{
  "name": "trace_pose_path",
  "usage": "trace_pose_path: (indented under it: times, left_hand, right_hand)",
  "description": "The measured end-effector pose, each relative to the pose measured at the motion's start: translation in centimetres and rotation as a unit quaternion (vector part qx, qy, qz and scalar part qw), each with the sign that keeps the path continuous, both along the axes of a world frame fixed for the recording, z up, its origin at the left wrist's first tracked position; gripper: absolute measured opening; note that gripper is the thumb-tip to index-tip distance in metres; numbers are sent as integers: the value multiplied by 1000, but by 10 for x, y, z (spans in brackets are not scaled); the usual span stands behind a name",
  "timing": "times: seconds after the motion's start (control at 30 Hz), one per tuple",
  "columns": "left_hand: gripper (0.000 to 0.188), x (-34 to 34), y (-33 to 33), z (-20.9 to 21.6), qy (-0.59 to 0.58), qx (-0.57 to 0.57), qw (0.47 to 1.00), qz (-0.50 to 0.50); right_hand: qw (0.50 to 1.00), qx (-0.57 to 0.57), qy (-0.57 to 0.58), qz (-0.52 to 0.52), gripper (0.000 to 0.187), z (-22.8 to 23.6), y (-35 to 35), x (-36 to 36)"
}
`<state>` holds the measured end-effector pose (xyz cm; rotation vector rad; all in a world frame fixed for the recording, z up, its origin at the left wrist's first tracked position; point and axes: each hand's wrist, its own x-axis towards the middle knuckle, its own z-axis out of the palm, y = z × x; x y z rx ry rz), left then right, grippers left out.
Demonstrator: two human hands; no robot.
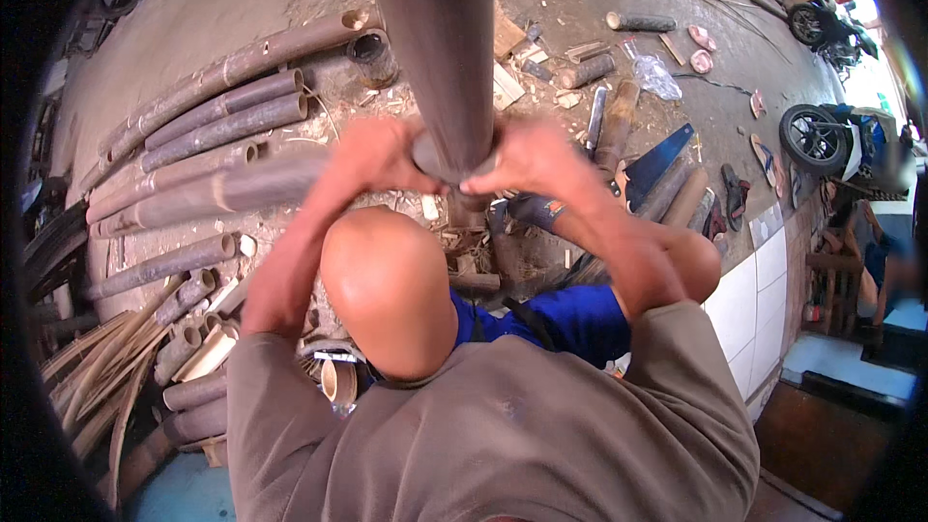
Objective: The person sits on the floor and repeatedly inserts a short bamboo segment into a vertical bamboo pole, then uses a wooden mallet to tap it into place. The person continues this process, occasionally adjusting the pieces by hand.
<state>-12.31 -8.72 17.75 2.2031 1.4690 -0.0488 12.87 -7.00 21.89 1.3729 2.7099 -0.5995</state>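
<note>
A thick dark bamboo pole [425, 29] rises from between my hands past the top edge of the view. My left hand [382, 157] grips its lower end from the left, and my right hand [530, 157] from the right. Both thumbs press near the bottom, and both hands are slightly blurred. Just under them is a shorter, narrower brown bamboo piece [468, 213], partly hidden; whether the pole touches it I cannot tell. My bent knees are on either side. A handsaw [661, 166] with a blue blade lies right of my right hand.
Several bamboo poles [232, 114] lie along the floor at left, with split strips [111, 367] nearer me. Shavings and offcuts litter the ground ahead. A clear plastic bag [655, 75], sandals [768, 162] and motorcycle wheels [814, 140] are to the right, beside a white tiled edge [749, 300].
</note>
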Motion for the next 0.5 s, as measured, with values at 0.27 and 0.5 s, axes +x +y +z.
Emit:
trace_pose_path:
  times: [0.27, 0.5]
  left_hand:
    - [67, 10, -23, -9, -109, 51, 993, -11]
    - [67, 8, -24, 7, -83, 38, 996, -16]
  right_hand:
    - [999, -33, -12, 8, 95, -66, 0, 12]
    - [999, -3, 27, -41, 99, -75, -10, 15]
